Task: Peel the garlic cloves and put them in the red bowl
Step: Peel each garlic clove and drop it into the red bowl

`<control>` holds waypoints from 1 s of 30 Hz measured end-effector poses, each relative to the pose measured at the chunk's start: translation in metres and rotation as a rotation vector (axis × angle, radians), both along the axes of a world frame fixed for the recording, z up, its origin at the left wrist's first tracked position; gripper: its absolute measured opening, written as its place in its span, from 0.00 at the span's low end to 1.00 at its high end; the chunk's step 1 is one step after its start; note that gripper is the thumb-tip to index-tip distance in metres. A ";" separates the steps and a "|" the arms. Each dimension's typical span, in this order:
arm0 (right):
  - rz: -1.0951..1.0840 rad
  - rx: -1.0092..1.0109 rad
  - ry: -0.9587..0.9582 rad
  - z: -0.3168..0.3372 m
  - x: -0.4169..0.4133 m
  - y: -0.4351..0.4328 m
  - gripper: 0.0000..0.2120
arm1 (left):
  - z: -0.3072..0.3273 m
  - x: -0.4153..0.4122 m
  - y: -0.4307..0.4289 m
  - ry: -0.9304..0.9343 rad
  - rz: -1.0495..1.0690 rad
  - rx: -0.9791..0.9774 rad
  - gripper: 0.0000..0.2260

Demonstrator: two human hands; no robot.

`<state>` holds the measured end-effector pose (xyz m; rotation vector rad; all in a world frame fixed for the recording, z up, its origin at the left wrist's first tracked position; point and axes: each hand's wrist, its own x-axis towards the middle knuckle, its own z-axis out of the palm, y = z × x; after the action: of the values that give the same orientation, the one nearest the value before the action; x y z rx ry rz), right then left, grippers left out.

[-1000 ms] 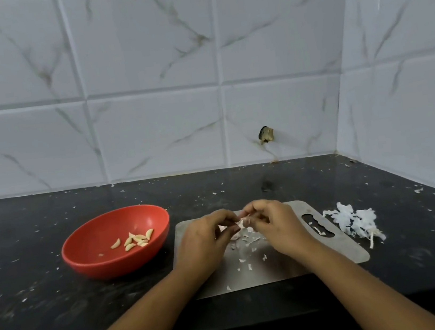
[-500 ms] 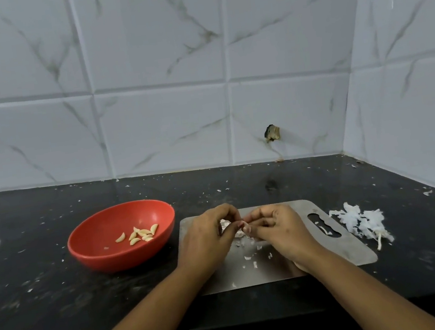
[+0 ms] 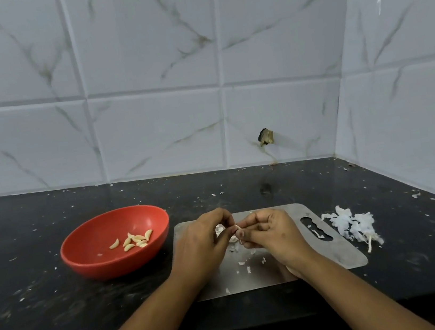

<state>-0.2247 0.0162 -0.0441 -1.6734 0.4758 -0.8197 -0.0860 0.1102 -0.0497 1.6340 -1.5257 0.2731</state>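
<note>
Near the front edge of the worktop (image 3: 36, 316), a steel board (image 3: 335, 257) carries loose skin scraps (image 3: 248, 265). Above it the left hand (image 3: 202, 246) and right hand (image 3: 273, 234) meet, the fingers of both curled and pinching one garlic clove (image 3: 237, 227) between them. Off the board's right end lies a pile of skins (image 3: 353, 225). Off its left end, slightly farther back, stands the red bowl (image 3: 90, 263), with peeled cloves (image 3: 134, 240) inside. A tiled wall (image 3: 148, 118) rises at the back edge.
</note>
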 end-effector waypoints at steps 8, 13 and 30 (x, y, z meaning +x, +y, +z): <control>0.040 0.007 -0.021 0.002 0.001 0.001 0.05 | -0.001 0.002 0.001 0.015 0.055 0.012 0.03; 0.031 -0.013 -0.027 0.001 0.001 0.002 0.05 | 0.000 0.002 0.000 0.056 0.067 0.005 0.03; 0.042 0.010 -0.008 0.002 0.002 0.001 0.05 | 0.000 0.003 -0.003 -0.048 -0.028 0.061 0.09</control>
<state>-0.2231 0.0170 -0.0419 -1.6647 0.4371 -0.7912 -0.0827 0.1070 -0.0499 1.6624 -1.6058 0.2546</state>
